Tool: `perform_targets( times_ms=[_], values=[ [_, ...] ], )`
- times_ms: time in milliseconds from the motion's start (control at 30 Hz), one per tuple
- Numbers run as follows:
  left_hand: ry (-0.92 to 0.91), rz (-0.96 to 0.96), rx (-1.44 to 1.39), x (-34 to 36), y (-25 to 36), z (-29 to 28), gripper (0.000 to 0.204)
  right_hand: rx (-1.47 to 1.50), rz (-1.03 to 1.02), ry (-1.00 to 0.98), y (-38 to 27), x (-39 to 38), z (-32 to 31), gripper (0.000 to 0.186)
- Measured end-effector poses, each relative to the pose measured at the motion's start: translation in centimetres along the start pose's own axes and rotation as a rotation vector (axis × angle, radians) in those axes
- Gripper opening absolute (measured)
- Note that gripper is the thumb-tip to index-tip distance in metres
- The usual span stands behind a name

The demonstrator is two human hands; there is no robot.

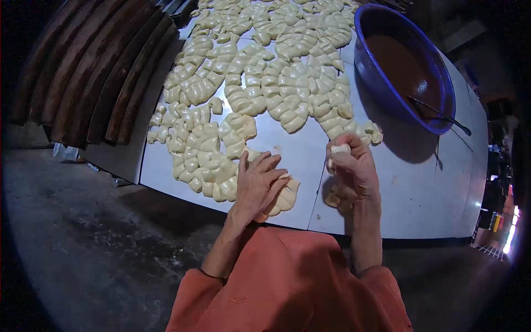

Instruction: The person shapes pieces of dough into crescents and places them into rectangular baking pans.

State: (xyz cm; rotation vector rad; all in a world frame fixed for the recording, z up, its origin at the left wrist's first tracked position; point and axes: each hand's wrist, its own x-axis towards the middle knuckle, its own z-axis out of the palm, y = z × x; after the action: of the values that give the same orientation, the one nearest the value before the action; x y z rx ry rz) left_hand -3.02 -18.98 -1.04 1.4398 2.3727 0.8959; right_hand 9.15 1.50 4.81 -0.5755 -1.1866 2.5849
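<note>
Pale, glossy dough pieces (202, 146) lie joined in rows and clusters over the white table. Near the front edge my left hand (257, 185) rests with its fingers stretched out over a flat dough piece (286, 196), covering part of it. Raised to the right of it, my right hand (354, 169) is closed round a small lump of pale dough (340, 149), which shows between thumb and fingers. A loose dough scrap (332, 200) sits beside the right wrist.
A blue basin (369, 91) of brown liquid, with a dark-handled utensil (442, 115) leaning in it, stands at the table's right. Long, curved-looking brown boards (105, 72) are stacked at the left. The white tabletop (398, 193) ends just before my body.
</note>
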Motion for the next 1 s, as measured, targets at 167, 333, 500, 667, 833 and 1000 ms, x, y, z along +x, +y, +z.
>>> perform_targets(
  times_ms=[167, 333, 500, 667, 833, 1000],
  values=[
    [-0.026, -0.020, -0.108, 1.5, 1.7, -1.3, 0.071, -0.063, 0.147, 0.116, -0.2, 0.6, 0.5, 0.039],
    [-0.097, -0.361, -0.952, 4.8, 3.9, -1.7, 0.039, -0.117, 0.109, 0.133, 2.0, -0.1, 1.1, 0.029],
    [-0.090, -0.428, -0.991, 5.2, 3.5, -1.0, 0.026, -0.342, 0.127, 0.231, 2.0, 0.0, -0.4, 0.025],
    [0.013, -0.397, -1.084, 6.5, 6.4, -0.7, 0.041, -0.440, -0.210, 0.338, 2.6, -0.4, -1.9, 0.033],
    [0.265, 0.004, -0.967, 8.3, 8.8, 2.7, 0.058, -0.071, -0.180, 0.248, 1.0, -1.6, -0.1, 0.028],
    [0.440, 0.212, -1.174, 9.7, 11.9, 6.9, 0.085, 0.358, -0.199, 0.046, -1.8, -2.6, 0.2, 0.022]
  ],
)
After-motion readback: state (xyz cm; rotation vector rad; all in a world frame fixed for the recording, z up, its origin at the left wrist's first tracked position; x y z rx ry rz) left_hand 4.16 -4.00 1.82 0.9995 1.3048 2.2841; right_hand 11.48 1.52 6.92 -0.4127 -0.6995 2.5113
